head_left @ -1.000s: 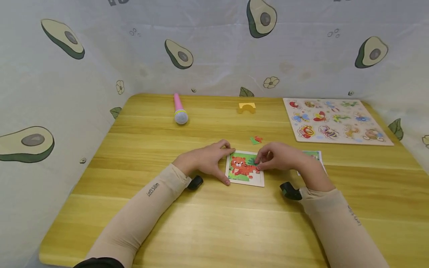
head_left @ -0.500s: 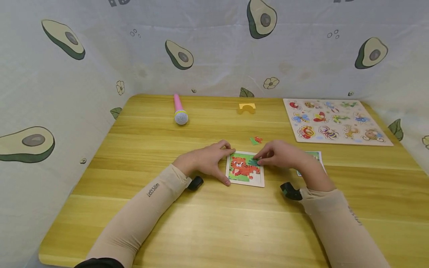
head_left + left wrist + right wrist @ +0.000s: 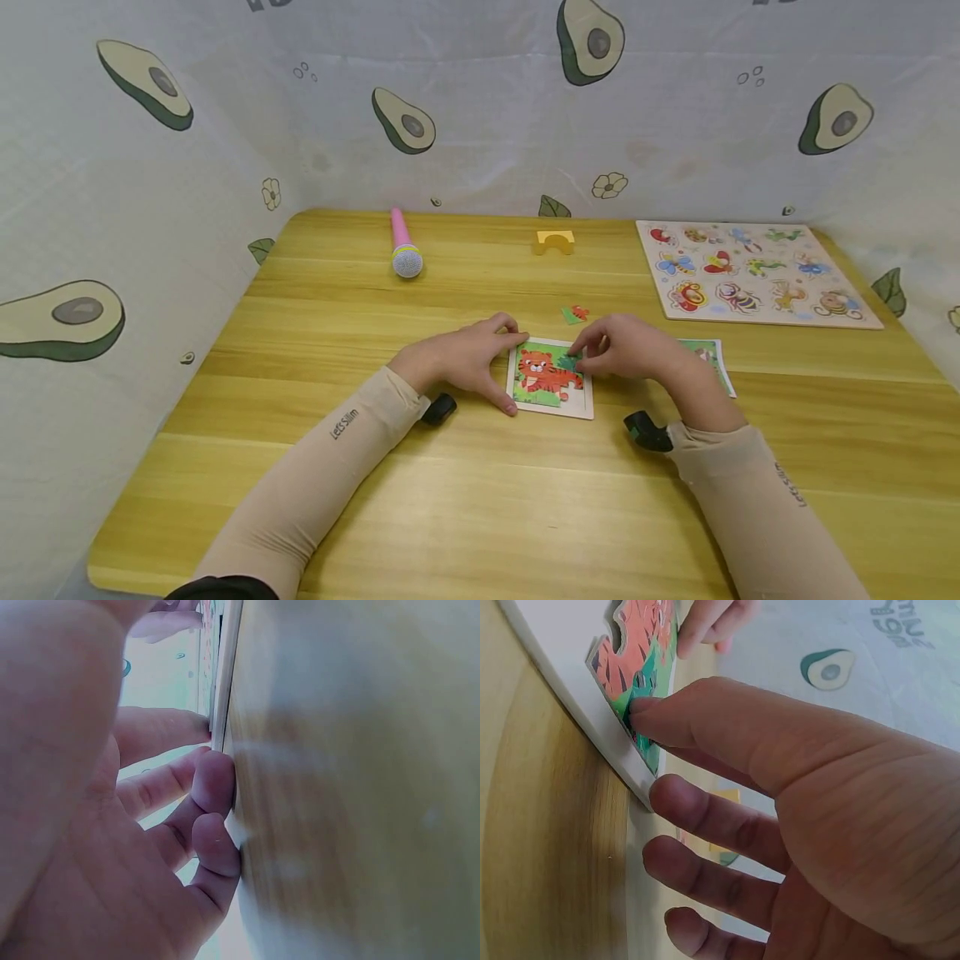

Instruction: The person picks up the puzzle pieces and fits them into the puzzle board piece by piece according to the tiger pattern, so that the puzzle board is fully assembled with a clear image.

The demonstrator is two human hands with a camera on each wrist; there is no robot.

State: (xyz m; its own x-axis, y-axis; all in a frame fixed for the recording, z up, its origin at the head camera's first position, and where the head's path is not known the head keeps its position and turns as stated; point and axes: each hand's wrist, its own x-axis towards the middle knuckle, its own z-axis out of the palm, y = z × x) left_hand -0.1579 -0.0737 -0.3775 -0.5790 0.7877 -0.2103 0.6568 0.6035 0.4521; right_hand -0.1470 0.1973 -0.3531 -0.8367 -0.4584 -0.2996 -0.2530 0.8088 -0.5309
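Observation:
A small tiger jigsaw puzzle in a white frame (image 3: 573, 412) lies flat on the table. My left hand (image 3: 472, 364) spans its left side, thumb at the near corner and index finger at the far one. Below the board's edge (image 3: 226, 675) in the left wrist view, other fingertips meet the wood. With thumb and index finger, my right hand (image 3: 630, 346) pinches a green-leafed puzzle piece (image 3: 648, 675) at the far right of the picture; its other fingers stay loosely bent. A bare white gap shows at the picture's near right. One loose red-and-green piece (image 3: 576, 315) lies just beyond the frame.
Partly behind my right wrist is a picture card (image 3: 705, 350). A wooden insect puzzle board (image 3: 765, 279) occupies the table's back right. Along the back are a yellow arch block (image 3: 554, 242) and a pink toy microphone (image 3: 406, 250). An avocado-print cloth (image 3: 495, 108) hangs behind.
My right fingertips have shifted slightly up from the tiger's hindquarters to the green leaves, where they stay. The left hand keeps its place at the frame; the view has tilted very slightly.

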